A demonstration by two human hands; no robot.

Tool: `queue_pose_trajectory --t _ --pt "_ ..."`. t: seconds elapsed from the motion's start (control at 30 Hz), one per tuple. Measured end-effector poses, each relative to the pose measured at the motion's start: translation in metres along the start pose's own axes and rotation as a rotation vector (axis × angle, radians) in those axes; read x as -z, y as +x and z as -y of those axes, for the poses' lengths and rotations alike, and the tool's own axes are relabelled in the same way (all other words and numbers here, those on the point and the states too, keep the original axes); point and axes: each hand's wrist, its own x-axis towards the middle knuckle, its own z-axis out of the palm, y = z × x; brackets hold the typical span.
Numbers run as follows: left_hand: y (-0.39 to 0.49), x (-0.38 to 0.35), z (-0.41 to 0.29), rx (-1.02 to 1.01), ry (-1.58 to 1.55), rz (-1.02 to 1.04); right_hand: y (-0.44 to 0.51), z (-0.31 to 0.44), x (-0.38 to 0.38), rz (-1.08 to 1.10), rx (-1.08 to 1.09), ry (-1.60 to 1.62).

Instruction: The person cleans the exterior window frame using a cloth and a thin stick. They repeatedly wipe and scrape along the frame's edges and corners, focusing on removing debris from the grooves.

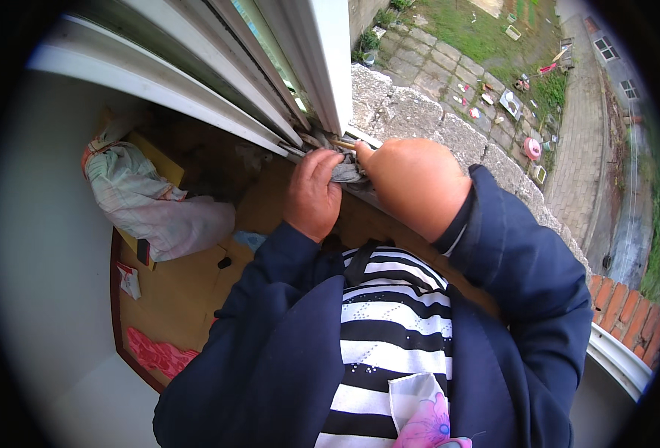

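Note:
A bunched grey cloth [348, 172] lies in the bottom track of a white sliding window frame [330, 73]. My left hand [314, 193] has its fingers closed on the left part of this cloth. My right hand [414, 182] is bent over the sill at the cloth's right side and grips a thin wooden stick [342, 144], whose far end points into the track beside the sash. The fingertips of my right hand are partly hidden behind the hand itself.
Outside runs a rough concrete ledge [408, 112], with a yard far below. A brick wall edge [629, 316] is at the right. Indoors, a whitish cloth bag [156, 196] and a red cloth [159, 353] lie at the left on a brown surface [184, 302].

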Motion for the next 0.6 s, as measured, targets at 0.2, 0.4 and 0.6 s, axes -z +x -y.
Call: queue_pose_trajectory --t 0.2,0.4,0.6 --pt "-0.011 -0.009 -0.025 -0.053 -0.073 0.081 -0.045 -0.018 0.02 0.082 -0.036 0.019" --pt "-0.017 -0.013 -0.027 -0.174 -0.167 0.075 -0.102 -0.028 -0.009 0.023 -0.215 0.108" --pt "0.001 0.026 -0.026 -0.197 0.012 -0.155 -0.069 -0.003 -0.017 -0.175 -0.145 0.302"
